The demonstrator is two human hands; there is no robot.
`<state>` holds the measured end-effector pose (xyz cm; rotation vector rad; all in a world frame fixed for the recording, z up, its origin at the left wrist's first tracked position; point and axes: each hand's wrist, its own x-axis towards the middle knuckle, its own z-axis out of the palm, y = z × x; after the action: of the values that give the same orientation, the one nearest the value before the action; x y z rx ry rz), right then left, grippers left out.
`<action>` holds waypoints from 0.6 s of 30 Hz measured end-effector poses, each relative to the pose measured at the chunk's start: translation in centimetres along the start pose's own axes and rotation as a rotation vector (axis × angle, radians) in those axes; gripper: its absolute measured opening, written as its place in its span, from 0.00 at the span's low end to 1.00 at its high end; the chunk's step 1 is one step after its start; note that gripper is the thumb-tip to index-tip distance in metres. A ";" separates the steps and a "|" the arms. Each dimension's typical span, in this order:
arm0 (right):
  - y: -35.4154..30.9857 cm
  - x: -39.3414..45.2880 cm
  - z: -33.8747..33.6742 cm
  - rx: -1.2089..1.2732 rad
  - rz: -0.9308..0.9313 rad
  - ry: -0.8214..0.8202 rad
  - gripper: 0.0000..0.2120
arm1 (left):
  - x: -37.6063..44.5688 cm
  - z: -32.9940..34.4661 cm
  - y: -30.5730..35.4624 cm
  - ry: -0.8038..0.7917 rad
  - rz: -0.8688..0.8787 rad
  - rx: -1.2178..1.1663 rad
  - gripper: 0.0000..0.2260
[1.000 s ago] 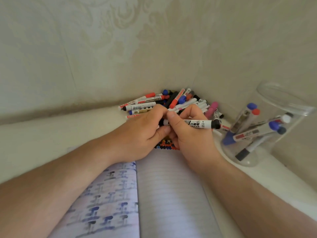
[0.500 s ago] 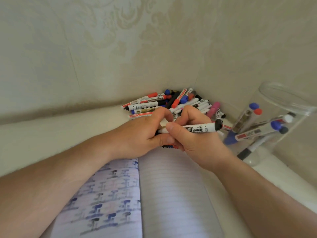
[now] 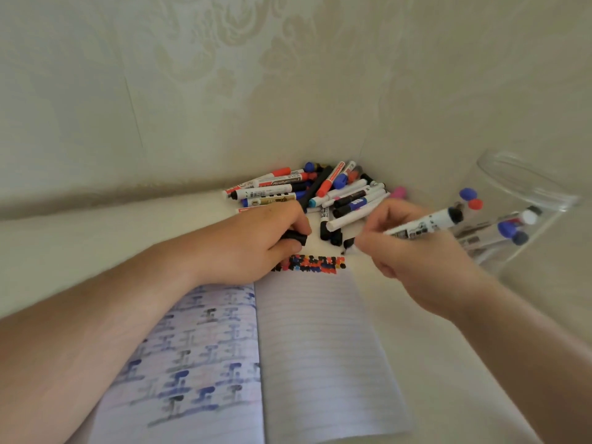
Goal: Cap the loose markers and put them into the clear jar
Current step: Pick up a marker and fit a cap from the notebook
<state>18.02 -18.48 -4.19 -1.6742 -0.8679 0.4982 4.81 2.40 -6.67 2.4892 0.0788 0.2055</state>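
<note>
Head view, looking down over both forearms: the right hand [image 3: 413, 248] grips a white marker [image 3: 423, 224], fingers curled round the barrel, its black end pointing far right toward the clear jar [image 3: 525, 216] and its writing end aimed down at the near-left. That tip looks bare and sits just above the top edge of the open notebook [image 3: 320, 347], near a patch of coloured dots [image 3: 314, 264] on the page. Over on the left, the left hand [image 3: 256, 245] curls its fingers round a small black cap [image 3: 294, 237]. Cap and marker are apart right now, so this one is not capped.

By my reading, the step in hand is a quick ink test or a pause before capping. Next the two hands need to come together: line the cap's open mouth up with the tip, push along the barrel until it seats, then carry the marker right and drop it into the jar.

That jar leans at the far right with several blue, red and white capped markers already inside. The loose pile [image 3: 314, 190] lies in the far corner against the wall, just beyond both hands, with a couple of black caps on the surface between pile and notebook. Plenty left to do.
</note>
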 end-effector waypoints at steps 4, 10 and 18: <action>2.3 -0.2 0.5 -0.115 0.075 0.096 0.13 | 0.1 0.1 -0.2 -0.025 -0.008 -0.023 0.05; 2.7 0.3 0.8 -0.175 0.159 0.239 0.14 | 0.3 0.2 -0.3 -0.016 -0.036 -0.053 0.04; 2.7 0.5 0.8 -0.208 0.202 0.213 0.15 | 0.5 0.3 -0.7 -0.032 -0.060 -0.121 0.05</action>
<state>18.54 -17.89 -6.95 -1.9780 -0.6140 0.3661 5.33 2.82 -7.30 2.3650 0.1241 0.1409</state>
